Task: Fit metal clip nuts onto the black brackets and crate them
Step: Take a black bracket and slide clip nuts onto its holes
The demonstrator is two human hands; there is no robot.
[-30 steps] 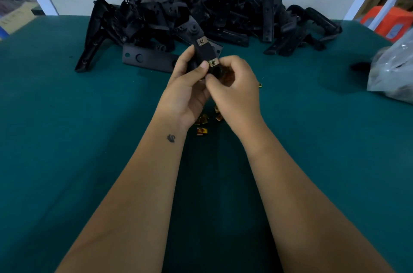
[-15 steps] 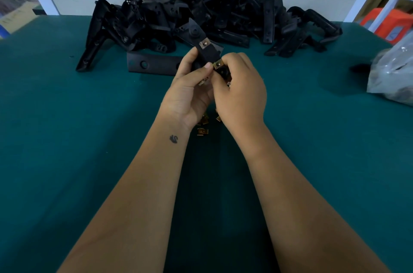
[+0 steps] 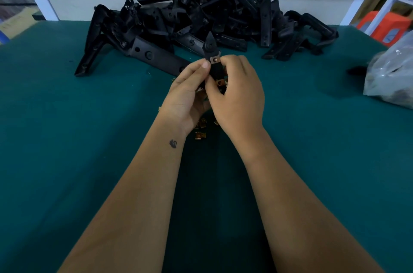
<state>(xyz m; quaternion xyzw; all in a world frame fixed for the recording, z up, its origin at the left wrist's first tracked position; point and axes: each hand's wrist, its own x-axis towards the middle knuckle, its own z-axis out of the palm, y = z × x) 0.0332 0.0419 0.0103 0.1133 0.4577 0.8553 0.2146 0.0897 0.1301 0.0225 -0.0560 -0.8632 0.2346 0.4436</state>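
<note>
Both hands hold one black bracket (image 3: 211, 49) upright above the green table, its pointed end up. A metal clip nut (image 3: 215, 60) sits on the bracket just above my fingers. My left hand (image 3: 186, 96) grips the bracket's left side with the thumb on it. My right hand (image 3: 237, 91) curls round the right side, and a second clip nut (image 3: 221, 82) shows between its thumb and fingers. Loose gold clip nuts (image 3: 201, 135) lie on the cloth under my wrists, partly hidden.
A big heap of black brackets (image 3: 201, 20) fills the back of the green table (image 3: 67, 138) against the wall. A clear plastic bag (image 3: 393, 78) lies at the right edge. An orange stool (image 3: 384, 26) stands beyond the table, far right.
The bracket has turned from leaning left to nearly upright, and my hands have shifted slightly closer. The lower clip nut is now mostly covered by my right fingers.
</note>
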